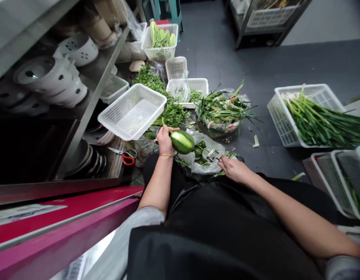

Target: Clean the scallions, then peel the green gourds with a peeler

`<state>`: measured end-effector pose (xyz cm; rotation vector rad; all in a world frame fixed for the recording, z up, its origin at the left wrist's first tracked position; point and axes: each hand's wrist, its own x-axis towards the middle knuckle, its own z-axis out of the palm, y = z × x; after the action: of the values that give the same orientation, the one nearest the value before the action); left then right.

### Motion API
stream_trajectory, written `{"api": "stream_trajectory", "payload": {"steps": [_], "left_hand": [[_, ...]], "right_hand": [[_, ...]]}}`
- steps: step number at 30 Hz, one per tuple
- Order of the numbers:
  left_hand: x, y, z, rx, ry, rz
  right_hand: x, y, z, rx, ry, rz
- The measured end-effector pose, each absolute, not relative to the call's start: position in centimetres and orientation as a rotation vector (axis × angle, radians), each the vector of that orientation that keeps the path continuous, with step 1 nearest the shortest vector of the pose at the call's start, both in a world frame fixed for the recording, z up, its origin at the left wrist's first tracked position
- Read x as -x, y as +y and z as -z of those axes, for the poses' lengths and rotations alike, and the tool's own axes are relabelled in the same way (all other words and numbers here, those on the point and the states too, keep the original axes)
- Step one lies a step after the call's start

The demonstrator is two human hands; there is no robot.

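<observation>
A green squash-like vegetable [182, 142] with a paler stripe along its top is held by its stem end in my left hand [166, 140]. My right hand [231, 168] is closed round the handle of a metal peeler [212, 154], whose head points left, apart from the vegetable. Below both hands lies a clear plastic bag [199, 168] with dark green pieces inside. An empty white perforated basket [133, 112] stands just beyond my left hand, over leafy greens [171, 114].
Red-handled scissors [127, 157] lie at the left by a shelf [105, 74] of white dishes. Past the bag sits a heap of green trimmings [223, 109]. A basket of long green stalks [290, 126] stands right, near stacked crates [328, 177]. Another basket [159, 53] holds pale green vegetables.
</observation>
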<state>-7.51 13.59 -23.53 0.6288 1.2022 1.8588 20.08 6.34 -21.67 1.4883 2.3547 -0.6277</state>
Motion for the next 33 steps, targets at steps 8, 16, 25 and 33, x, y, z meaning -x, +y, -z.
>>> {"api": "stream_trajectory", "payload": {"steps": [8, 16, 25, 33], "left_hand": [[5.4, 12.8, 23.3, -0.792, 1.257, -1.765], [7.2, 13.9, 24.0, -0.537, 1.197, -1.833], [6.2, 13.8, 24.5, -0.451, 1.19, -1.777], [7.4, 14.4, 24.6, -0.376, 1.108, -1.772]], "right_hand": [[-10.8, 9.4, 16.9, -1.473, 2.614, 0.499], [-18.2, 5.2, 23.3, -1.482, 2.258, 0.59], [-12.1, 7.8, 17.9, -1.491, 2.59, 0.494], [-19.3, 6.4, 24.5, -1.604, 2.287, 0.658]]}}
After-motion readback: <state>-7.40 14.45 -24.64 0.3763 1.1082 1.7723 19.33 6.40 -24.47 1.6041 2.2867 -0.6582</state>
